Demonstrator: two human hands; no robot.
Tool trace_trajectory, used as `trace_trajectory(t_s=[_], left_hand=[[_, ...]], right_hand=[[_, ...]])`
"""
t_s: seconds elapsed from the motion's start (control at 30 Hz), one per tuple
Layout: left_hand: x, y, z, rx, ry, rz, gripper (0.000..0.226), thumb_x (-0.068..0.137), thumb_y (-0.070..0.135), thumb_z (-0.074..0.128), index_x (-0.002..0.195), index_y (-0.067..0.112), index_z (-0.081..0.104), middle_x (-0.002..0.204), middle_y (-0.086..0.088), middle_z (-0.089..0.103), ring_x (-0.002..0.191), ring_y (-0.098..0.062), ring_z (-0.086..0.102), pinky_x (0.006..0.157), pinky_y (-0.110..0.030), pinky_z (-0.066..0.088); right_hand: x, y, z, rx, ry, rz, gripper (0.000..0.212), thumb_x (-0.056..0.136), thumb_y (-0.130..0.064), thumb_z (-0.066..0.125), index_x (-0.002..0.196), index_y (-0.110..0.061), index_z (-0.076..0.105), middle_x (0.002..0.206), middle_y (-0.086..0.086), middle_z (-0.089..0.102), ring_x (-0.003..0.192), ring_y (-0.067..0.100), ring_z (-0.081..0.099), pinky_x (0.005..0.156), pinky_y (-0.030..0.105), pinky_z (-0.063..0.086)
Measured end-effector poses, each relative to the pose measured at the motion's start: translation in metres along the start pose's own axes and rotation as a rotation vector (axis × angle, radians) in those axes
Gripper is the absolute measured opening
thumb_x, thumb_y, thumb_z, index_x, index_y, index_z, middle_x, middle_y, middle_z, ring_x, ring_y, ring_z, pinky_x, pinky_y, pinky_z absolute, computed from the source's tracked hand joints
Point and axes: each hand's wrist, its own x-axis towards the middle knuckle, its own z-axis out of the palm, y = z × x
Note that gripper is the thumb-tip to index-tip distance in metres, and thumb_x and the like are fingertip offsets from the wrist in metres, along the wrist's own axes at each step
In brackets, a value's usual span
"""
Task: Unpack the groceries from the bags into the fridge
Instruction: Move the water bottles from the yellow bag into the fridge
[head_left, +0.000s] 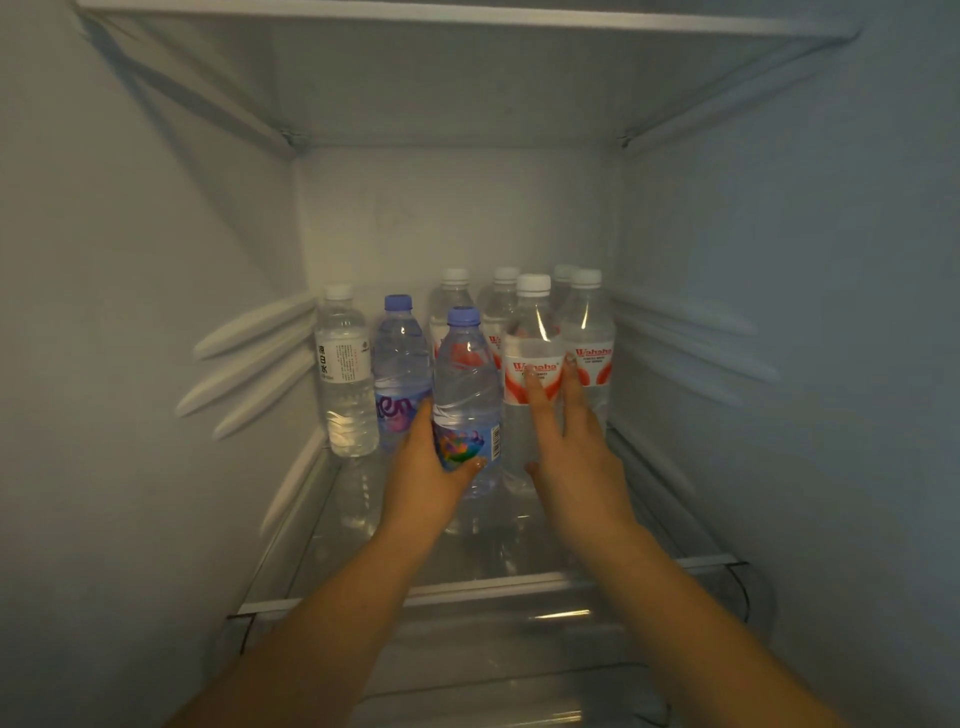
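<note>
Inside the fridge, several water bottles stand on a glass shelf (363, 551). My left hand (427, 478) grips the lower part of a blue-capped bottle (466, 379) with a colourful label, which stands upright at the front. My right hand (569, 447) has straight fingers touching a white-capped bottle (532, 332) with a red and white label, right beside the blue-capped one. Behind them stand another blue-capped bottle (400, 358) and more red-labelled bottles (589, 332).
A clear bottle with a white label (345, 369) stands at the far left of the row. White side rails (249, 358) line both fridge walls. Another shelf (467, 15) spans above. A clear drawer front (493, 623) lies below the shelf edge.
</note>
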Motion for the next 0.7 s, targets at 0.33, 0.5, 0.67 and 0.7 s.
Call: trace_trajectory(t_s=[0.33,0.5,0.67,0.7], left_hand=[[0.024,-0.02,0.012,0.101,0.039,0.026,0.082,0.071,0.017,0.08,0.137,0.033,0.036,0.128,0.007,0.055,0.115,-0.01,0.055,0.094,-0.042,0.05],[0.033,-0.031,0.014,0.136,0.043,0.03,0.082,0.071,0.022,0.08,0.138,0.036,0.034,0.128,0.005,0.054,0.115,-0.01,0.055,0.095,-0.043,0.049],[0.033,-0.036,0.014,0.151,0.053,0.033,0.083,0.071,0.024,0.08,0.138,0.034,0.033,0.128,0.004,0.053,0.115,-0.01,0.055,0.095,-0.043,0.049],[0.033,-0.036,0.014,0.15,0.057,0.034,0.082,0.071,0.024,0.08,0.138,0.034,0.034,0.127,0.004,0.054,0.114,-0.01,0.055,0.095,-0.042,0.049]], right_hand=[[0.024,0.019,0.011,-0.156,0.042,-0.077,0.109,0.078,-0.005,0.07,0.143,-0.024,-0.016,0.157,0.017,-0.003,0.129,0.04,0.038,0.081,0.044,0.054],[0.032,0.023,0.017,-0.184,0.07,-0.055,0.119,0.056,-0.006,0.087,0.149,-0.017,0.012,0.152,0.021,0.024,0.121,0.042,0.049,0.068,0.047,0.057],[0.033,0.025,0.023,-0.196,0.068,-0.057,0.122,0.05,-0.005,0.089,0.148,-0.017,0.016,0.152,0.021,0.024,0.12,0.042,0.05,0.068,0.047,0.057],[0.033,0.025,0.023,-0.187,0.06,-0.057,0.121,0.052,-0.005,0.088,0.149,-0.017,0.016,0.153,0.021,0.022,0.121,0.043,0.048,0.07,0.048,0.057]])
